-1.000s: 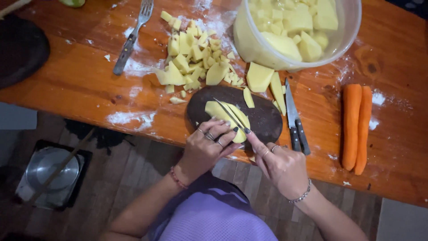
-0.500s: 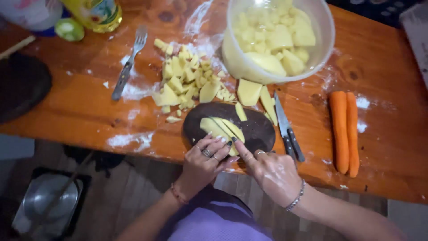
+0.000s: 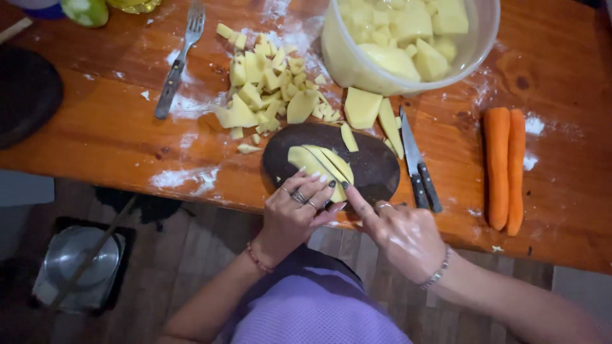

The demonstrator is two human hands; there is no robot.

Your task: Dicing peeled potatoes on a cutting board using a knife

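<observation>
A peeled potato cut lengthwise into slices (image 3: 317, 159) lies on a dark oval cutting board (image 3: 373, 167) at the table's near edge. My left hand (image 3: 294, 213) rests its fingertips on the near end of the slices and holds them together. My right hand (image 3: 403, 234) is just right of it. Its index finger points at the same end of the slices and touches them; its other fingers are curled and hold nothing. A small knife (image 3: 417, 167) lies on the table beside the board, apart from both hands.
Beyond the board lies a pile of chopped potato (image 3: 268, 86), with a plastic bowl (image 3: 344, 60) of potato chunks to its right. Two carrots (image 3: 503, 167) lie at the right, a fork (image 3: 178, 64) and a dark pan (image 3: 25, 95) at the left. A metal pot (image 3: 83, 261) stands on the floor.
Both hands have stayed at the near end of the slices, drawing closer together around them. The knife has not moved.
</observation>
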